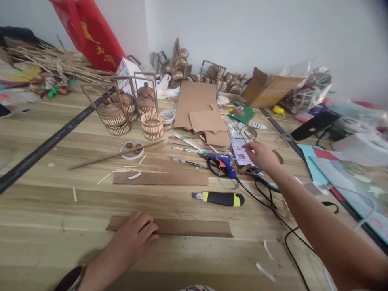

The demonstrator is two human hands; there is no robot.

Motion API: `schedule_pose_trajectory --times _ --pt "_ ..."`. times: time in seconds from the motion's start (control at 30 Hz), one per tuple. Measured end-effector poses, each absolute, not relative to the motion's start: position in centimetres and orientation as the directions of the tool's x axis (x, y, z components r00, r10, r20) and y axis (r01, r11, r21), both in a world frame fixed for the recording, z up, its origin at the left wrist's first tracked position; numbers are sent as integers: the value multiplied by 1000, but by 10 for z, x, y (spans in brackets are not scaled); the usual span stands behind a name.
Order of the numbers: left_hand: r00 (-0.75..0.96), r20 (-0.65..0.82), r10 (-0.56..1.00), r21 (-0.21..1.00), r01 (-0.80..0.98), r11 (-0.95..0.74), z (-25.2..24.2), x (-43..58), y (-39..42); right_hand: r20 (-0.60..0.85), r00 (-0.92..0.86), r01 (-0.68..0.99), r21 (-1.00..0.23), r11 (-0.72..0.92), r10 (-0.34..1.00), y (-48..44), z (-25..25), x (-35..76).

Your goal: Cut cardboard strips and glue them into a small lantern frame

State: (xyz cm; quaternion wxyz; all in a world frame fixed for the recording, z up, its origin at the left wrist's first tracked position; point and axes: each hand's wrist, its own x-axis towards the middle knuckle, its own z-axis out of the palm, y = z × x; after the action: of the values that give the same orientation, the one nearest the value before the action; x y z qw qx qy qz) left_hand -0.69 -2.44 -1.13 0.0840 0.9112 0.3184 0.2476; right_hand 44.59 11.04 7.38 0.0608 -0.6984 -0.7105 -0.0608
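Observation:
My left hand (133, 236) lies on a long brown cardboard strip (194, 227) flat on the table near me. Its fingers are bent together and pressed over the strip's left part. Over a lit phone (239, 150), my right hand (260, 155) reaches with a finger at the screen, gripping nothing. Between the hands lies a yellow and black utility knife (222, 199) with its blade end to the left. Beyond it are a blue hot glue gun (226, 163), a pen (188, 162) and a second cardboard strip (160, 178).
Small slatted baskets (113, 117) with tall handles stand at the back left, beside an uncovered one (152, 126). Cardboard sheets (195, 99) lie in the back middle. A tape ring (132, 150) encircles several brown beads. Black cables (291, 222) run under my right arm.

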Motion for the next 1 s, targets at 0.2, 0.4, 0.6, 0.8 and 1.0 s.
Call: schedule_pose_trajectory --times 0.2,0.4,0.6,0.8,1.0 --pt "663 423 618 265 562 -784 -5 -3 -25 42 -140 987 86 136 989 109 58 433" --pt "648 440 622 272 563 -780 -4 -3 -25 56 -23 995 101 17 998 60 50 399" --pt "642 436 631 289 564 -773 -10 -5 -26 47 2 1000 8 -2 999 42 51 368" --pt "653 421 630 266 575 -774 -21 -8 -28 19 32 995 -93 -30 999 41 60 373" --pt "650 395 650 252 603 -757 -26 -11 -31 89 185 976 -133 -172 979 77 80 427"
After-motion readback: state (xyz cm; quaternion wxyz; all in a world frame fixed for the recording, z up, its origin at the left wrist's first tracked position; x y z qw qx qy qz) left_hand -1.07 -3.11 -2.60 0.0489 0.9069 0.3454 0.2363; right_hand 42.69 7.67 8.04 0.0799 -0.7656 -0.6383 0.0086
